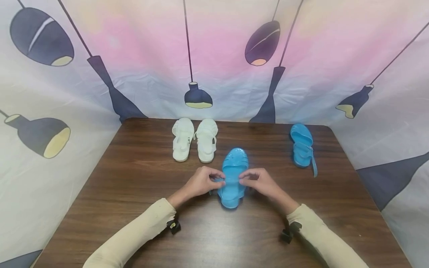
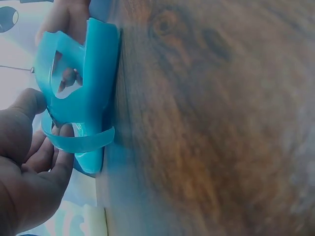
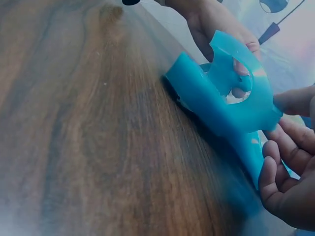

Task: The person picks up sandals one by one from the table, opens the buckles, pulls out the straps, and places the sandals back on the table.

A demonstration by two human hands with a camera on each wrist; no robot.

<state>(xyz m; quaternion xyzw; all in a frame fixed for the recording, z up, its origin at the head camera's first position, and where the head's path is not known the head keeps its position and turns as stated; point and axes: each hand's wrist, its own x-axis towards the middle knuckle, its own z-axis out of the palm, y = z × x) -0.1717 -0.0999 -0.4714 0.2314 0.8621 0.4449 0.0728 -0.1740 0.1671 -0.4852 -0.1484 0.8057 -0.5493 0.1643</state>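
A blue sandal (image 1: 235, 160) lies on the wooden table in front of me, toe pointing away. My left hand (image 1: 202, 181) pinches the left edge of its ankle strap between thumb and fingers. On the opposite side, my right hand (image 1: 261, 181) pinches the strap's right edge. The left wrist view shows a loose strap end (image 2: 83, 142) curving out beside the left fingers. In the right wrist view, the right thumb and index finger grip the raised side of the blue sandal (image 3: 251, 115), while the left hand (image 3: 216, 27) shows behind it.
A pair of white sandals, one on the left (image 1: 182, 139) and one on the right (image 1: 206, 139), stands near the table's back edge. Another blue sandal (image 1: 301, 145) lies at the back right, its strap hanging loose. A lamp-patterned cloth (image 1: 221, 56) surrounds the brown table (image 1: 134, 167).
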